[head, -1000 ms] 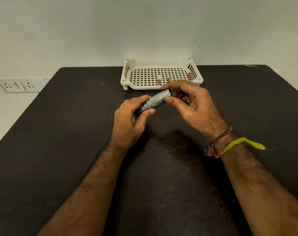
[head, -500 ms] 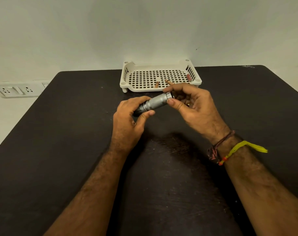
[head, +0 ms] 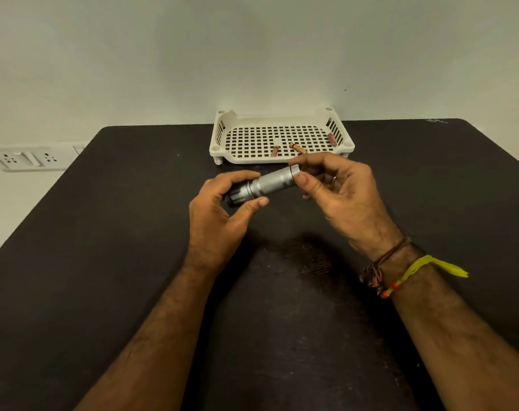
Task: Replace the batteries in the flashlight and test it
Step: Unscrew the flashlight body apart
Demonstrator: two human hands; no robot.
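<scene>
1. The flashlight (head: 268, 186) is held in the air just above the dark worktop (head: 104, 262), near the white tray (head: 282, 158), its tail end pointing right – a lie that seems meant to give the right hand access to that end.
2. The left hand (head: 219, 215) curls its fingers and thumb round the head end, steadying it.
3. The right hand (head: 338, 191) pinches the tail rim between thumb and forefinger; whether a cap is on I cannot tell.
4. Three batteries (head: 297, 148) lie in the tray – within easy reach.
</scene>
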